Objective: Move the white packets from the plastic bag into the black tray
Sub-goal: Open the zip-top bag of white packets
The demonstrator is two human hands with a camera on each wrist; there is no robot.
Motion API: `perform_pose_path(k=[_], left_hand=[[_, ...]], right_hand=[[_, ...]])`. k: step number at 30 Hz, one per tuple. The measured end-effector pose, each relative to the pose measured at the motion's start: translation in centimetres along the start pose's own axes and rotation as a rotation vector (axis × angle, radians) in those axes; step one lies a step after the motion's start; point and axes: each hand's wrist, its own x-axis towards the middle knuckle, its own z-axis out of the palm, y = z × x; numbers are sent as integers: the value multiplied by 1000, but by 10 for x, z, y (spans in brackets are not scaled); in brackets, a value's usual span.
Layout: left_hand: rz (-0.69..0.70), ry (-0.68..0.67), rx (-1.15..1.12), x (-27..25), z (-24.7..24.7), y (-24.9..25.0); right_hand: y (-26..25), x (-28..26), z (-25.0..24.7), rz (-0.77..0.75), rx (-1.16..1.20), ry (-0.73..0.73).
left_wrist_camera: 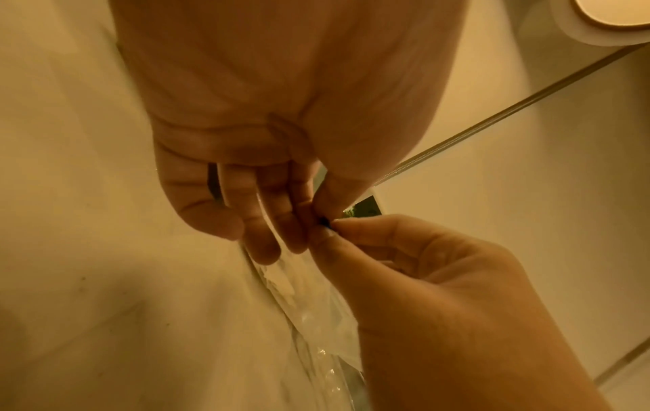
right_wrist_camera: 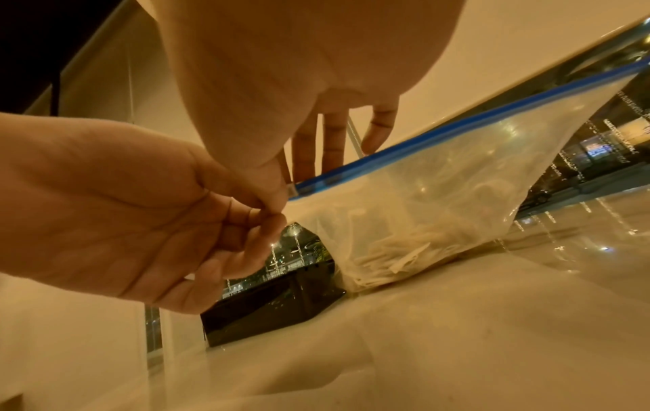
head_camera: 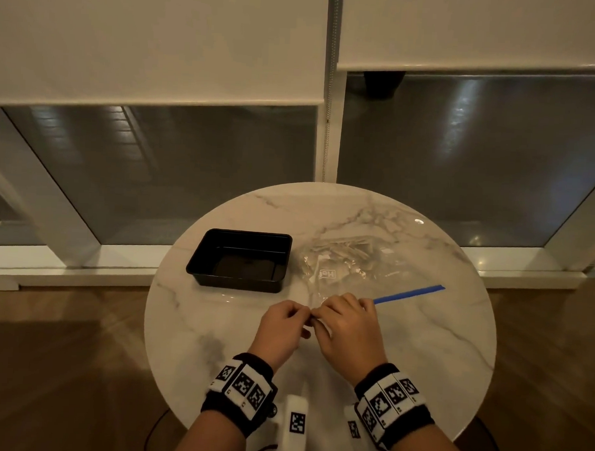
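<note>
From the head view, a round marble table (head_camera: 420, 350) carries a black tray (head_camera: 199, 267) toward its far left and a clear plastic bag (head_camera: 349, 261) toward its far right, the two just beside each other. The tray looks empty. White packets (head_camera: 342, 249) lie bunched inside the bag at its far end. The bag's blue zip strip (head_camera: 409, 294) runs toward the table's right edge. Near the middle of the table the left hand (head_camera: 281, 327) and right hand (head_camera: 347, 329) meet at the near-left corner of the bag, fingers curled in and pinching the plastic there. Both wrists wear black bands with printed markers (head_camera: 244, 386).

From the left wrist view, the left hand (left_wrist_camera: 267, 139) has thumb and forefinger closed narrow on the bag's edge, the other fingers loosely bent. The right hand (left_wrist_camera: 439, 292) pinches the same spot from the opposite side. The bag (left_wrist_camera: 309, 303) trails down between them.

From the right wrist view, the right hand (right_wrist_camera: 299, 69) nips the end of the blue strip (right_wrist_camera: 457, 122) with its thumb, remaining fingers straight behind the strip. The left hand (right_wrist_camera: 123, 208) pinches just below. The bag (right_wrist_camera: 492, 172) hangs lifted at that corner, packets (right_wrist_camera: 397, 255) heaped low on the table, the tray (right_wrist_camera: 267, 308) behind them.
</note>
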Motion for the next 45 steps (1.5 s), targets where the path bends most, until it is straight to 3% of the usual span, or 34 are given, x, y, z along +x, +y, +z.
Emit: perform_pose_path(k=[5,12,18,23,26,28,30,32,34,41,45], left_hand=[[40,-4,53,-4,5,4],[31,116,-3,-6,-21,-2],[18,198,4,-1,-40,-10],[15,162,143,1,-27,-12],[153,288,418,-1,-25,-12],[380,352,587,-4,-22,-12],[617,284,707,-7,-17,-12],[734,178,790,-7,-8,-14],[744,158,821,-5,-1,-15],[816,291,748,0,3,-7],[774,269,812,4,2,-8]], right_hand=[[8,-7,-14,-2,-47,17],[61,-13,-37,86,-138,67],[118,-27,-70,302,-226,83],[112,-35,-68,378,-213,112],[107,-40,-67,420,-190,110],[103,-41,-67,424,-170,122],[99,-40,-67,413,-153,144],[95,-38,-68,409,-141,157],[92,-36,-69,406,-135,158],[89,-35,-73,404,-129,179],[85,-32,-73,419,-121,187]])
